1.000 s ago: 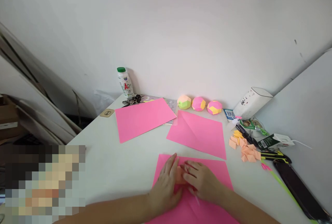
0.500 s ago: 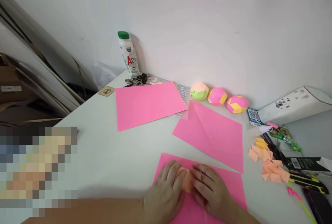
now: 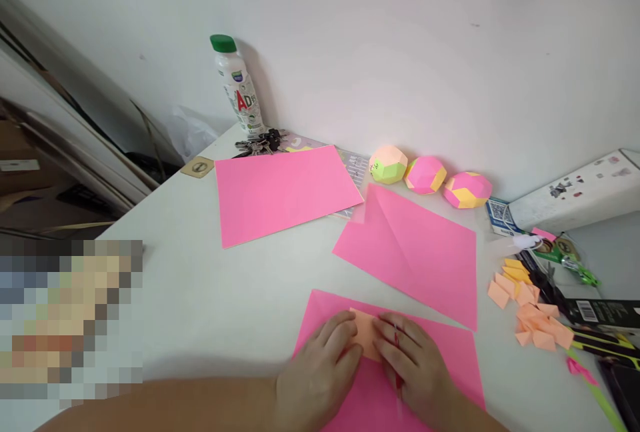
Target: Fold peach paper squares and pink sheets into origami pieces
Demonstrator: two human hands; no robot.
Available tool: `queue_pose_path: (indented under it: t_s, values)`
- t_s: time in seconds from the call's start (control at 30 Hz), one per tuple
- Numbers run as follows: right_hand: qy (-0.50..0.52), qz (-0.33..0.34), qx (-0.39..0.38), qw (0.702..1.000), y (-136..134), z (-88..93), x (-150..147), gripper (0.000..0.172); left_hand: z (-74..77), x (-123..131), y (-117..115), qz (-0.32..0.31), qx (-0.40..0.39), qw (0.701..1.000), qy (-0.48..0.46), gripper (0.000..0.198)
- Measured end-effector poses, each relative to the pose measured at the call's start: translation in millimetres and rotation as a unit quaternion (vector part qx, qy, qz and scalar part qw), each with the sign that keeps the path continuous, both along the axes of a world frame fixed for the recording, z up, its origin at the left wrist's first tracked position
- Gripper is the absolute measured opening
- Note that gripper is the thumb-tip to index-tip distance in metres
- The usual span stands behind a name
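White table, with a pink sheet of paper lying flat under the action. Left hand is curled in at one side, pinching or just pressing, can't really tell. Right hand is bent in opposite, fingers on the other end of a little peach paper piece that's sitting on the pink between them. Same hand's also closed around a skinny red stick.

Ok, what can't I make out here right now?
Head view:
Orange paper: parts of both sides, under left hand and right hand.
Red tool: partly behind right hand.
Front sheet: near edge, cut off at bottom.
White box: right end, cut off by picture's edge.
Leftmost ball: writing too small.
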State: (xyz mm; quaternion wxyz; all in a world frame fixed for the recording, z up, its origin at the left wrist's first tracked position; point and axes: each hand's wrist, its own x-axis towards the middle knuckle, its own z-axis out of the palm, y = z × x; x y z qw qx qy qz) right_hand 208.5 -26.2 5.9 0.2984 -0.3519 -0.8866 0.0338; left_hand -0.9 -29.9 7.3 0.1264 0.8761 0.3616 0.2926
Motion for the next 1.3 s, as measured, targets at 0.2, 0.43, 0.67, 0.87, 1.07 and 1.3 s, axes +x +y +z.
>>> queue_pose_path:
  t_s: [0.2, 0.43, 0.67, 0.87, 1.07, 1.3]
  values:
    - [0.000, 0.012, 0.016, 1.000, 3, 7.3, -2, 0.020, -5.4, -1, 0, -0.019, 0.023, 0.999, 0.038, 0.026]
    - [-0.028, 0.020, 0.006, 0.999, 0, 10.6, -3, 0.021, -1.3, -2, 0, -0.039, 0.052, 0.987, 0.144, 0.039]
    - [-0.017, 0.006, -0.009, 1.000, -2, 8.4, -1, 0.023, 3.7, -7, 2, -0.120, -0.016, 0.977, 0.175, 0.062]
    - [0.012, 0.024, -0.023, 0.999, -2, 6.7, 3, 0.023, -4.6, -6, -1, -0.132, -0.046, 0.973, 0.185, 0.071]
    - [0.008, 0.036, -0.011, 0.999, -2, 8.7, 3, 0.022, -6.1, -7, -1, -0.122, -0.086, 0.970, 0.194, 0.074]
    - [-0.018, 0.019, 0.015, 1.000, -1, 6.6, 4, 0.024, -1.1, -8, 1, -0.114, -0.086, 0.973, 0.181, 0.075]
